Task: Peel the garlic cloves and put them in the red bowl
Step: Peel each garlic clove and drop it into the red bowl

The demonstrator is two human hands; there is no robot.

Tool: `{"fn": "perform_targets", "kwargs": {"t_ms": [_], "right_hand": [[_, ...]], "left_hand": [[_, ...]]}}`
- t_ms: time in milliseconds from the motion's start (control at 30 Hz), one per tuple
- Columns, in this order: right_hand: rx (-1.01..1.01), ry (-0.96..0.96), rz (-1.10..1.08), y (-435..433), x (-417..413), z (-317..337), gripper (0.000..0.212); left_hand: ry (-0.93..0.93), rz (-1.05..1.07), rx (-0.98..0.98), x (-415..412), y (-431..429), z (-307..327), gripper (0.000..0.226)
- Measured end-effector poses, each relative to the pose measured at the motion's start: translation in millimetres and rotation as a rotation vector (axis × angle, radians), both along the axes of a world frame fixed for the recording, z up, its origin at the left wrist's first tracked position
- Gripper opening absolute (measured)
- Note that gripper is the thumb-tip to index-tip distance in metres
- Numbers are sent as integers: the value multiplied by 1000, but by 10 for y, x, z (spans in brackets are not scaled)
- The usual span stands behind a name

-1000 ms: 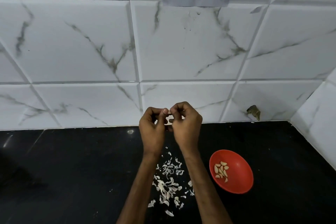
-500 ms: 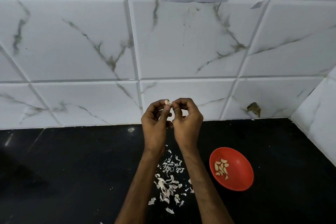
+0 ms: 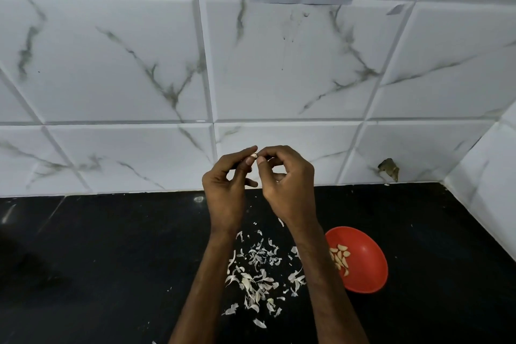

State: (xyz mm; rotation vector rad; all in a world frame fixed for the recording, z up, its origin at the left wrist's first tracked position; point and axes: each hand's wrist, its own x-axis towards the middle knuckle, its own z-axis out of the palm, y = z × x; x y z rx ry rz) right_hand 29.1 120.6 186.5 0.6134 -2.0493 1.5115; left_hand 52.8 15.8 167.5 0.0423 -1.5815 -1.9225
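Left hand (image 3: 226, 193) and right hand (image 3: 287, 190) both pinching a clove (image 3: 253, 155) over the tabletop's (image 3: 111, 260) back edge, peels (image 3: 257, 274) lying between the forearms, bowl (image 3: 368, 268) holding peeled cloves (image 3: 340, 258) sitting beside the right forearm, well apart from the side wall (image 3: 488, 176)

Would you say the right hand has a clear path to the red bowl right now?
Probably yes: the red bowl lies uncovered beside that forearm, with nothing between, though the right hand is busy pinching a garlic clove.

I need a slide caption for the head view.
Left hand and right hand pinch a garlic clove; peels and red bowl nearby.
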Motion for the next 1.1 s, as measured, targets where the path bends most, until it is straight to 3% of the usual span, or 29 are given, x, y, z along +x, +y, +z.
{"fn": "perform_targets", "kwargs": {"t_ms": [200, 367, 467, 667, 800, 1100], "right_hand": [[6, -8, -34, 33, -22, -15, 3], [-127, -212, 38, 64, -34, -36, 14], [-189, -292, 89, 64, -18, -26, 5], [-302, -472, 200, 55, -36, 13, 14], [-287, -472, 152, 30, -37, 3, 11], [-148, -342, 67, 49, -46, -9, 10]], "left_hand": [[30, 22, -190, -3, -28, -28, 21], [23, 19, -290, -1, -53, -38, 24], [-17, -23, -232, 23, -62, -13, 21], [-102, -125, -68, 49, -86, 44, 22], [-127, -59, -86, 34, -35, 28, 9], [-161, -64, -244, 7, -17, -18, 21]]}}
